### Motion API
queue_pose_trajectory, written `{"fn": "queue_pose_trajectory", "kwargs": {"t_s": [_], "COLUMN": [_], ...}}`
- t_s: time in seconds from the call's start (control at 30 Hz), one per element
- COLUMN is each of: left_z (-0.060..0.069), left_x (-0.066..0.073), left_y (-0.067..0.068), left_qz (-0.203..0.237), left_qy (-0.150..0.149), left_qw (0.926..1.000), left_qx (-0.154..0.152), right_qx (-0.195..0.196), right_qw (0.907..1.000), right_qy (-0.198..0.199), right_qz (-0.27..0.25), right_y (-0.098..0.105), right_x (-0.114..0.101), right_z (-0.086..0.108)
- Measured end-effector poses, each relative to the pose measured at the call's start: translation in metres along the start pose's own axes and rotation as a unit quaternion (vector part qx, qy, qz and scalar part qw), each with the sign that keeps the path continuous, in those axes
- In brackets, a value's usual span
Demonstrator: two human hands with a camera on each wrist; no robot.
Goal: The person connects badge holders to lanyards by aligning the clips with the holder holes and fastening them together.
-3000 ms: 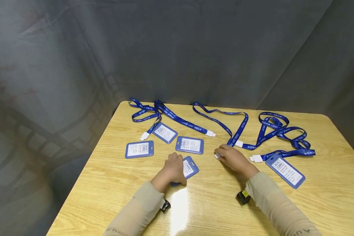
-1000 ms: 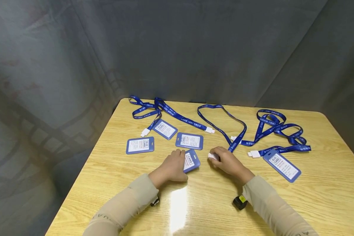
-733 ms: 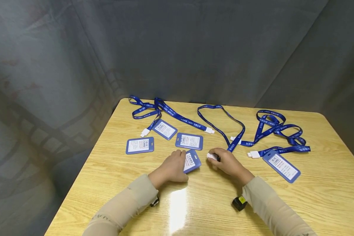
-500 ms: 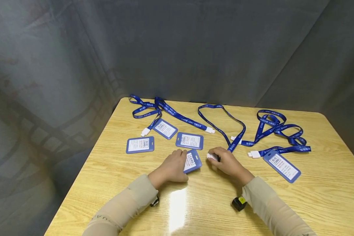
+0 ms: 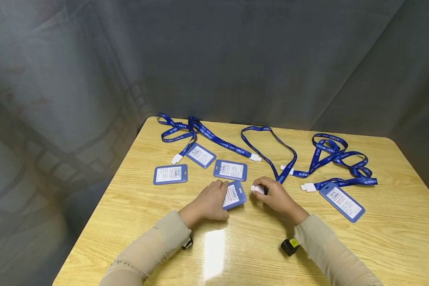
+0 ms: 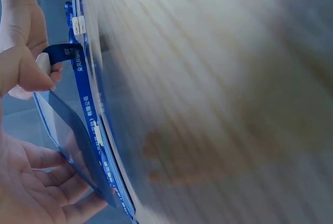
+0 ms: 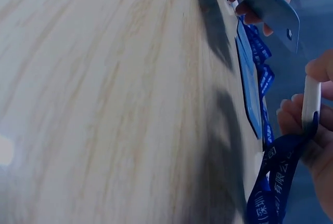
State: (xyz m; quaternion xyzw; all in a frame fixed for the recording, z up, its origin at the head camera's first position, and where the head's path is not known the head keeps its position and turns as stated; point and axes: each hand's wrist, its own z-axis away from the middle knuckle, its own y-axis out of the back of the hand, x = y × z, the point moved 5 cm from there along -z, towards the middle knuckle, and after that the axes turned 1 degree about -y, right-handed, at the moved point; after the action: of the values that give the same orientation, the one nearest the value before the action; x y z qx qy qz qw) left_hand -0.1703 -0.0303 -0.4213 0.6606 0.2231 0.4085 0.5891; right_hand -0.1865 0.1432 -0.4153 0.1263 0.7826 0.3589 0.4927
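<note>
In the head view my left hand [image 5: 209, 201] grips a blue ID card holder [image 5: 234, 195] by its near left part. Its slotted end points toward my right hand. The left wrist view shows this card holder [image 6: 78, 141] raised off the table, between thumb and fingers. My right hand [image 5: 278, 198] pinches the white clip [image 5: 257, 189] of a blue lanyard [image 5: 281, 177]. Clip and slot are close but apart. In the right wrist view the white clip [image 7: 311, 99] is between thumb and fingertips, with the lanyard strap [image 7: 278, 180] hanging from it.
On the wooden table [image 5: 157, 254] lie more card holders: one at left [image 5: 170, 174], one behind [image 5: 230, 170], one far left [image 5: 201, 155] and one at right [image 5: 342, 201]. Several loose lanyards [image 5: 221, 143] lie along the back. A dark curtain [image 5: 236, 59] hangs behind.
The left hand has lifted the card holder, which lay on the table three seconds ago, and moved it slightly right. The right hand has brought the clip a little left, dragging the lanyard.
</note>
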Motion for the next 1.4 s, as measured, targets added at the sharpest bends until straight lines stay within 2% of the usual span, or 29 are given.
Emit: {"fn": "queue_pose_trajectory", "kwargs": {"t_s": [0.33,1.0,1.4], "left_z": [0.000,0.000,0.001], "left_x": [0.002,0.005,0.007], "left_y": [0.001,0.000,0.000], "left_qz": [0.004,0.003,-0.001], "left_qy": [-0.019,-0.038,-0.045], "left_qw": [0.9998,0.9992,0.9990], "left_qx": [0.006,0.007,0.007], "right_qx": [-0.039,-0.068,-0.080], "right_qw": [0.9991,0.9975,0.9966], "right_qy": [0.014,0.012,0.021], "right_qz": [-0.009,-0.019,-0.001], "right_y": [-0.003,-0.004,-0.007], "right_x": [-0.006,-0.011,-0.013], "right_z": [0.000,0.001,0.004]}}
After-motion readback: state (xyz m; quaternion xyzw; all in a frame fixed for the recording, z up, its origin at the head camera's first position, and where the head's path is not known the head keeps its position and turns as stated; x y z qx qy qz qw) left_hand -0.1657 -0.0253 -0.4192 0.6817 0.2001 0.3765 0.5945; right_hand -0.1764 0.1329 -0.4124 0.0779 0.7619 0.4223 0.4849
